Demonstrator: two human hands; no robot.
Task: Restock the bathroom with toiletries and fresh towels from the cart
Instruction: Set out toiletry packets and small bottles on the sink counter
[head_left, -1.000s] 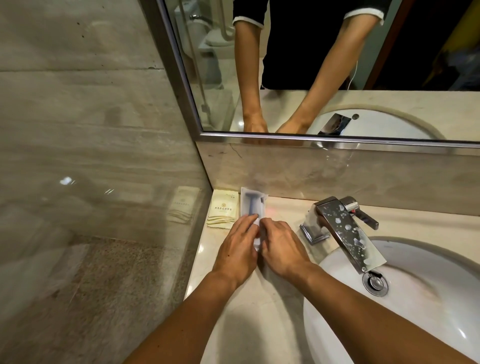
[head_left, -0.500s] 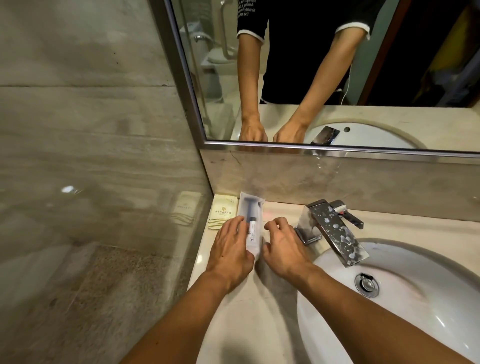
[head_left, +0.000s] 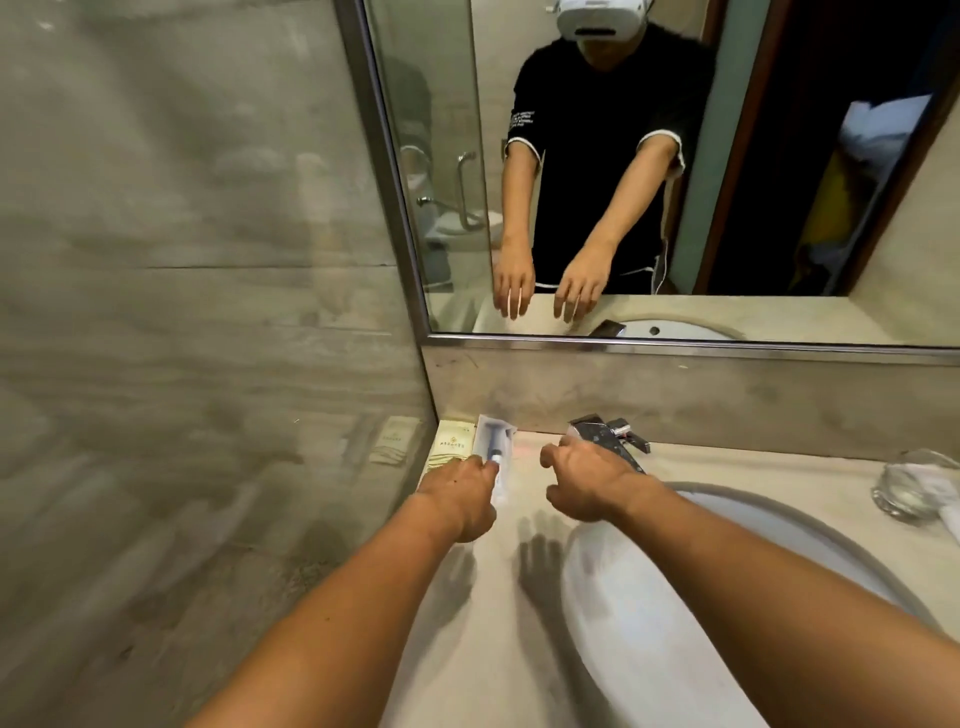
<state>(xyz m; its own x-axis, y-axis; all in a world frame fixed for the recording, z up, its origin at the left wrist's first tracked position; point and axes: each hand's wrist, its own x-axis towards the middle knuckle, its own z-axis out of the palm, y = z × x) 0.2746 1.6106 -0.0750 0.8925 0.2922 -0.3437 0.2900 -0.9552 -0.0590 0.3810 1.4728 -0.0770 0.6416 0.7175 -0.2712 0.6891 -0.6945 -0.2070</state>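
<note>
Down at the back left corner of the pale stone counter (head_left: 467, 649), a clear-wrapped toothbrush packet (head_left: 496, 447) lies lengthwise, its far end against the backsplash and its near end reaching under the left hand (head_left: 460, 501). That hand hovers low over the packet's near end with fingers extended and only loosely bent; the fingertips look to be on or just above the wrapper, and I cannot tell for sure whether they touch it, but nothing is pinched or curled round. Just beside the packet on its left, against the side wall, lies a cream sachet (head_left: 451, 449) with printed lettering. The right hand (head_left: 584, 480) hangs apart from the packet on its right side, fingers relaxed and spread, holding nothing, its knuckles in front of the chrome faucet (head_left: 610, 434). The white basin (head_left: 691, 613) sits below the faucet, and a clear glass (head_left: 914, 486) stands at the far right edge. In the mirror (head_left: 675, 171) both hands show with fingers hanging straight down
</note>
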